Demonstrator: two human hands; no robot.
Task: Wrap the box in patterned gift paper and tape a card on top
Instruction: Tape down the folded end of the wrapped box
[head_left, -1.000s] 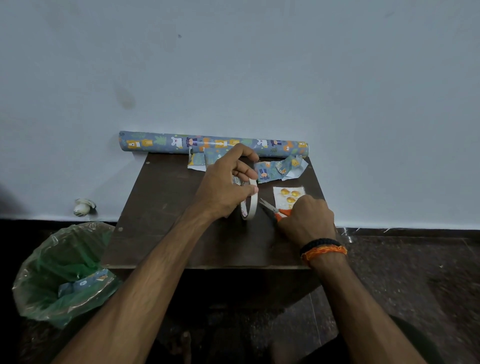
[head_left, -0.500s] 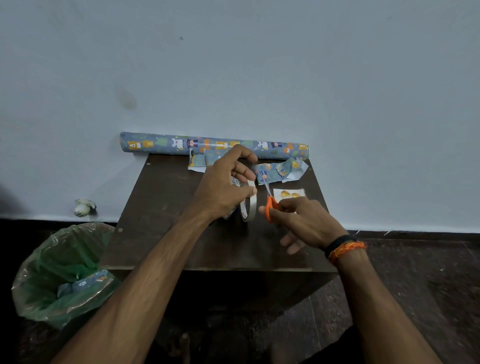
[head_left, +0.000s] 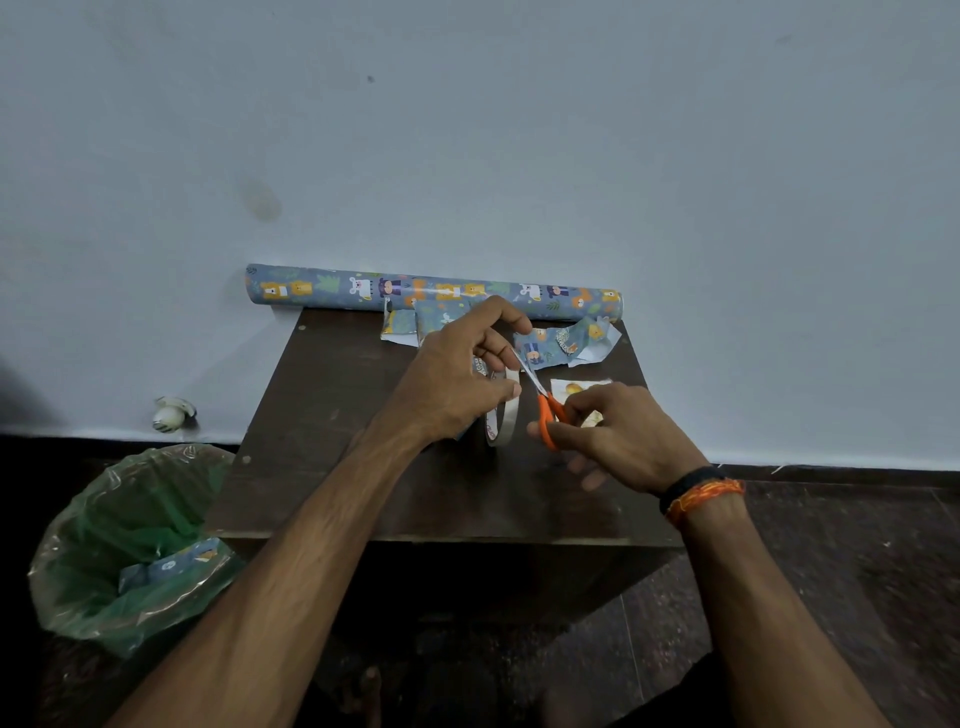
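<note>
My left hand (head_left: 457, 379) grips a roll of clear tape (head_left: 500, 421) standing on edge on the dark wooden table (head_left: 337, 467). My right hand (head_left: 618, 436) holds orange-handled scissors (head_left: 545, 410), with the blades pointing up towards the left fingers. A small card with yellow pictures (head_left: 579, 389) lies flat, partly hidden behind my right hand. A box wrapped in blue patterned paper (head_left: 441, 319) sits behind my left hand, mostly hidden. The patterned paper roll (head_left: 332, 288) lies along the wall at the table's back edge.
Crumpled offcuts of patterned paper (head_left: 569, 345) lie at the table's back right. A bin with a green liner (head_left: 124, 540), holding paper scraps, stands on the floor to the left. A small white object (head_left: 171, 413) lies by the wall.
My right hand picked the scissors up from the table and brought the blades up to the tape by the left fingers. The left hand kept hold of the tape roll.
</note>
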